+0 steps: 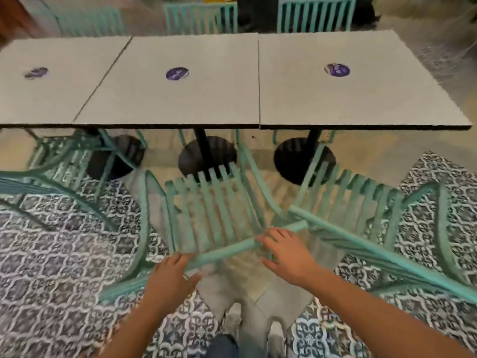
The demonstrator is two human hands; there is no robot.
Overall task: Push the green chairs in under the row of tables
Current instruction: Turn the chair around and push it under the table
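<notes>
A row of three grey square tables (196, 99) runs across the upper half of the head view. A green slatted chair (211, 202) stands in front of the middle table, pulled out from it and turned a little askew. My left hand (170, 277) and my right hand (286, 251) both rest on the top rail (227, 250) of its backrest, fingers fairly straight over the bar. A second green chair (361, 202) stands to the right, its frame touching the middle one. A third green chair (67, 161) at the left sits partly under its table.
Black round pedestal bases (206, 156) hold the tables up. More green chairs (315, 14) stand on the far side. Patterned tiles (64, 254) cover the floor near me, plain beige floor lies under the tables. My feet (255, 326) are close behind the chair.
</notes>
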